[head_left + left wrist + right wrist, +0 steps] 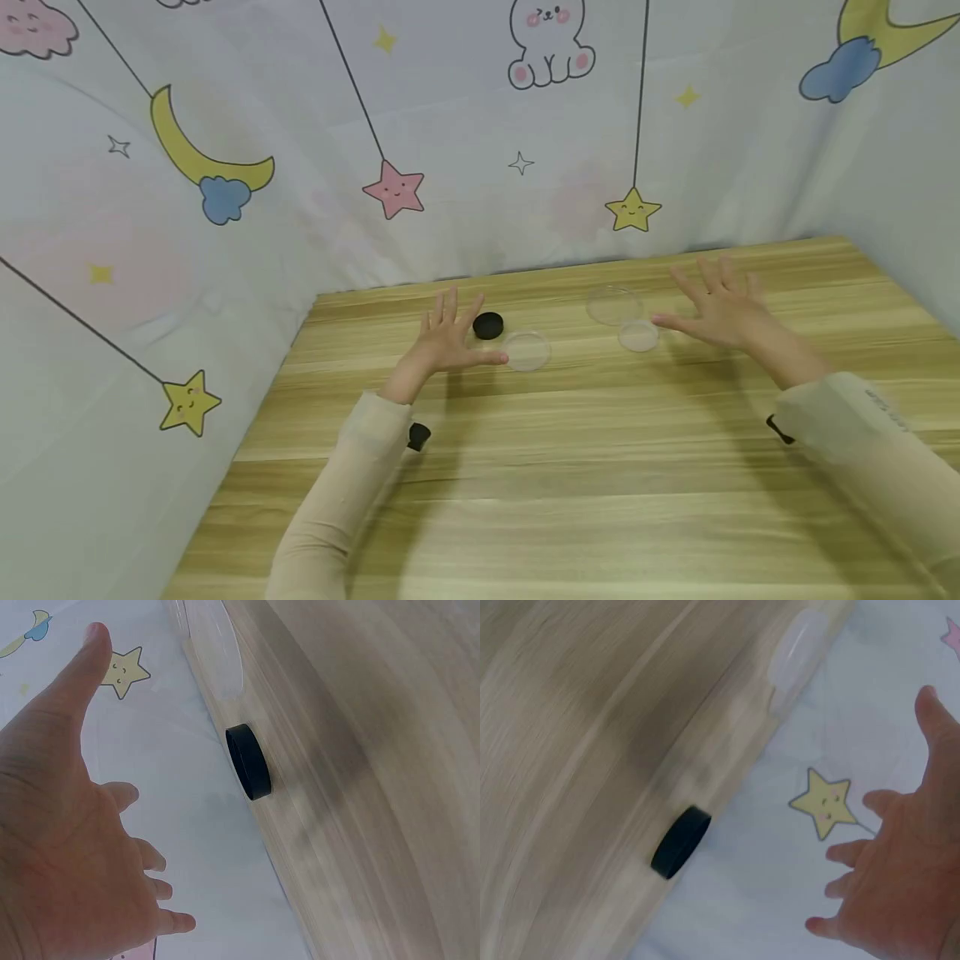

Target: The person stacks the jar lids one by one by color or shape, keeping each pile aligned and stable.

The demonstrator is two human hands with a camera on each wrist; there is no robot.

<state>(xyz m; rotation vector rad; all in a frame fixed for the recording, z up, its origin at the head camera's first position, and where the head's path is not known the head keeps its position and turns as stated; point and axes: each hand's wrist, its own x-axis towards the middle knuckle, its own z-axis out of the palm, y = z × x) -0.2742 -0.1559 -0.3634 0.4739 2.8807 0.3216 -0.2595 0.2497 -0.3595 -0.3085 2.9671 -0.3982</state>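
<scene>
Fingers spread, my left hand (pixel 448 340) hovers over the table near a round black lid-like piece (pixel 488 326) and holds nothing. In the left wrist view that black piece (pixel 250 762) shows a low rim. A clear round disc (pixel 527 351) lies just beyond the left thumb tip in the head view. My right hand (pixel 723 317), also spread and bare, is raised above the table at the right. By its thumb lie a small clear disc (pixel 638 336) and a larger clear disc (pixel 614 305). Another round black piece (pixel 681 842) appears in the right wrist view; the right hand hides it from the head view.
The wood-grain table (pixel 570 483) reaches back to a white curtain (pixel 465 108) printed with stars and moons, which hangs along the back and both sides. Small black parts show by the left sleeve (pixel 378 433) and the right sleeve (pixel 847 417).
</scene>
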